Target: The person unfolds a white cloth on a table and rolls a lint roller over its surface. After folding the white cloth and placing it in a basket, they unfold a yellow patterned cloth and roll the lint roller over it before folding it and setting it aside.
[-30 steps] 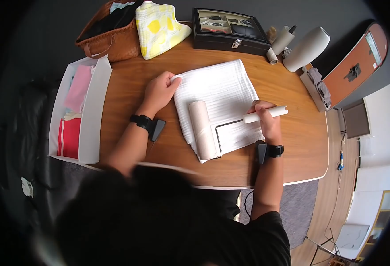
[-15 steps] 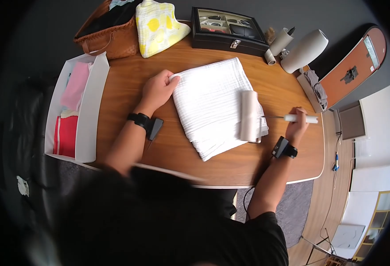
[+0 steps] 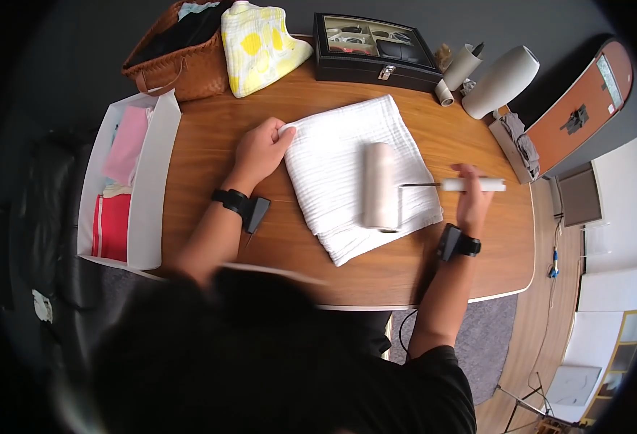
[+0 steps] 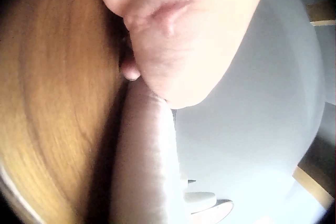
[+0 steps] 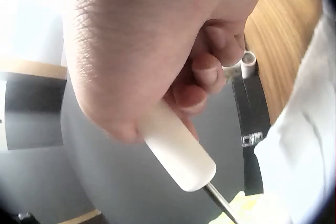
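A folded white cloth (image 3: pixel 333 159) lies on the wooden table, its ribbed surface facing up. My left hand (image 3: pixel 260 152) pinches the cloth's upper left corner; in the left wrist view thumb and fingertip (image 4: pixel 131 70) meet at the cloth's edge (image 4: pixel 147 155). On the right part of the cloth rests a pale lint roller (image 3: pixel 381 186), slightly blurred. My right hand (image 3: pixel 472 199) grips its white handle (image 3: pixel 452 185) beyond the cloth's right edge. In the right wrist view the fingers curl round the handle (image 5: pixel 178 148), with the metal rod coming out of its end.
At the left stands a white box (image 3: pixel 148 195) with pink and red cloths. Along the back are a brown basket (image 3: pixel 195 72), a yellow-patterned cloth (image 3: pixel 260 50), a black glass-topped case (image 3: pixel 376 71) and a white vase (image 3: pixel 500 83). A small box (image 3: pixel 512 148) holds grey cloth at the right.
Over the last second my right hand first took the roller rightward across the cloth to its right edge, then partly back left. My left hand keeps its hold on the corner.
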The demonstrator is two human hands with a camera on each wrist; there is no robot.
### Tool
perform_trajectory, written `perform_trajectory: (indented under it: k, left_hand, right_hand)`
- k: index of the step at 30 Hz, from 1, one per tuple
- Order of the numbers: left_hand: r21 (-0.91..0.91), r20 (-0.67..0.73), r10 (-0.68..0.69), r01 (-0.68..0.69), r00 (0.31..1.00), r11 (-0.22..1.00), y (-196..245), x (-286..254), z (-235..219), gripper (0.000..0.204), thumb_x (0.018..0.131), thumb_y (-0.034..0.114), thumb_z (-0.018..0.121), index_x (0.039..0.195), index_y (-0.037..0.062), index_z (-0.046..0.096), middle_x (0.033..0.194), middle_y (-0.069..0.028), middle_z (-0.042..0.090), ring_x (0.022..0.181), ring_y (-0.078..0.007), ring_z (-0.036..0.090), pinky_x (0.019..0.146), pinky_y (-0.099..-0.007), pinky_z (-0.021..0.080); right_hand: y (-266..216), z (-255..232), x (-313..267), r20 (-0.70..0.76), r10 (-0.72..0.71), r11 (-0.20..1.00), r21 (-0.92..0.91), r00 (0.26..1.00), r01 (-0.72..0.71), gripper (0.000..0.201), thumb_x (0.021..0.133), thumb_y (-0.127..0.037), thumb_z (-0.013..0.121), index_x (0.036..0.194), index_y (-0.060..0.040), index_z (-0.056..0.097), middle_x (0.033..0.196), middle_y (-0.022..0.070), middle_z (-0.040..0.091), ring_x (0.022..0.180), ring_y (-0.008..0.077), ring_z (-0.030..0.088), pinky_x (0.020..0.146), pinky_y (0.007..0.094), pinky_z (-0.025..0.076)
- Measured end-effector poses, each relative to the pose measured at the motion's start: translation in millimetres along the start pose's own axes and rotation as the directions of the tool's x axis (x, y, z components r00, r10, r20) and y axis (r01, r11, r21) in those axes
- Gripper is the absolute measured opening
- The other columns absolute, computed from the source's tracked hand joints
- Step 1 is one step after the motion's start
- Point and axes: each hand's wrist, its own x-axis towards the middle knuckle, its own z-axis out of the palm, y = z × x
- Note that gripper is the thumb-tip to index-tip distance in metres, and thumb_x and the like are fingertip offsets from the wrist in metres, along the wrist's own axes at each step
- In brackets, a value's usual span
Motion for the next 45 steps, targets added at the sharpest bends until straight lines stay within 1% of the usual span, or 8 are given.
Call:
perform_trajectory:
  k: [5, 12, 16, 21, 28, 32, 39, 45]
  left_hand:
    - [0.029, -0.009, -0.005, 0.005, 1.0, 1.0, 5, -1, -2, 0.036, 0.102, 0.039, 0.073, 0.105, 0.0035, 0.071, 0.086, -0.0111, 0.076, 0.079, -0.028, 0.073, 0.073, -0.0394, 0.056]
    - [0.044, 0.006, -0.03, 0.03, 1.0, 0.999, 10, -3, -5, 0.036, 0.102, 0.04, 0.073, 0.105, 0.004, 0.071, 0.085, -0.0107, 0.075, 0.079, -0.0283, 0.073, 0.072, -0.0405, 0.055]
    - [0.038, -0.012, 0.011, -0.01, 1.0, 0.999, 4, 0, -1, 0.035, 0.101, 0.039, 0.073, 0.105, 0.0037, 0.071, 0.083, -0.0107, 0.074, 0.076, -0.0279, 0.072, 0.071, -0.0404, 0.054]
    - [0.047, -0.01, -0.004, 0.004, 1.0, 0.999, 6, -1, -3, 0.035, 0.101, 0.038, 0.074, 0.105, 0.0038, 0.071, 0.082, -0.0107, 0.074, 0.076, -0.0277, 0.072, 0.07, -0.0401, 0.055]
    - [0.048, -0.022, -0.005, 0.007, 1.0, 0.999, 5, -1, -1, 0.035, 0.101, 0.04, 0.074, 0.105, 0.0051, 0.072, 0.084, -0.0102, 0.075, 0.077, -0.0276, 0.072, 0.07, -0.0396, 0.055]
    - [0.05, -0.024, -0.02, 0.021, 1.0, 0.999, 10, -1, -3, 0.036, 0.099, 0.041, 0.076, 0.104, 0.0052, 0.071, 0.083, -0.0095, 0.075, 0.076, -0.0274, 0.072, 0.069, -0.0395, 0.054]
    - [0.078, 0.013, -0.01, 0.009, 1.0, 0.997, 16, -2, -5, 0.04, 0.095, 0.043, 0.08, 0.099, 0.0046, 0.069, 0.08, -0.009, 0.073, 0.074, -0.0274, 0.071, 0.067, -0.0399, 0.054]
    - [0.091, -0.032, 0.006, -0.003, 0.999, 0.996, 8, -1, -3, 0.037, 0.096, 0.04, 0.079, 0.101, 0.0048, 0.071, 0.082, -0.0091, 0.074, 0.075, -0.027, 0.072, 0.069, -0.0395, 0.055]
  right_hand:
    - [-1, -57, 10, -0.181, -0.016, 0.996, 0.088, 0.983, 0.033, 0.018, 0.104, -0.014, 0.069, 0.097, 0.0018, 0.07, 0.092, 0.0146, 0.072, 0.083, 0.0181, 0.063, 0.076, 0.0332, 0.048]
    - [-15, 10, -2, -0.156, 0.037, 0.997, 0.066, 0.987, -0.027, 0.023, 0.101, -0.02, 0.075, 0.095, 0.0025, 0.072, 0.09, 0.0085, 0.071, 0.082, 0.0158, 0.062, 0.073, 0.0325, 0.047]
    - [-32, 52, -19, 0.212, 0.04, 0.996, -0.091, 0.977, -0.021, 0.023, 0.095, -0.018, 0.078, 0.1, 0.0044, 0.079, 0.086, 0.0075, 0.071, 0.079, 0.0177, 0.062, 0.075, 0.0319, 0.048]
    - [-55, 73, -23, 0.584, -0.069, 0.97, -0.151, 0.809, 0.192, 0.028, 0.089, -0.013, 0.078, 0.112, 0.0022, 0.082, 0.084, 0.01, 0.07, 0.078, 0.02, 0.062, 0.073, 0.0312, 0.048]
    - [-69, 63, -25, 0.36, -0.222, 0.909, -0.26, 0.906, 0.326, 0.014, 0.09, -0.011, 0.078, 0.091, 0.0026, 0.082, 0.074, 0.0108, 0.069, 0.065, 0.0203, 0.057, 0.062, 0.0336, 0.046]
    - [-79, 68, -30, 0.338, -0.396, 0.716, -0.469, 0.854, 0.517, 0.007, 0.089, -0.007, 0.082, 0.09, 0.0002, 0.083, 0.073, 0.0108, 0.068, 0.064, 0.0241, 0.057, 0.062, 0.0348, 0.046]
    - [-57, 103, -33, 0.29, -0.308, 0.758, -0.501, 0.906, 0.418, 0.013, 0.087, -0.008, 0.087, 0.098, -0.0023, 0.084, 0.073, 0.0102, 0.066, 0.062, 0.021, 0.059, 0.06, 0.033, 0.047]
    - [-68, 93, -32, 0.368, -0.465, 0.65, -0.476, 0.805, 0.593, 0.006, 0.084, -0.003, 0.083, 0.085, -0.0002, 0.078, 0.068, 0.011, 0.062, 0.06, 0.0265, 0.056, 0.058, 0.0366, 0.047]
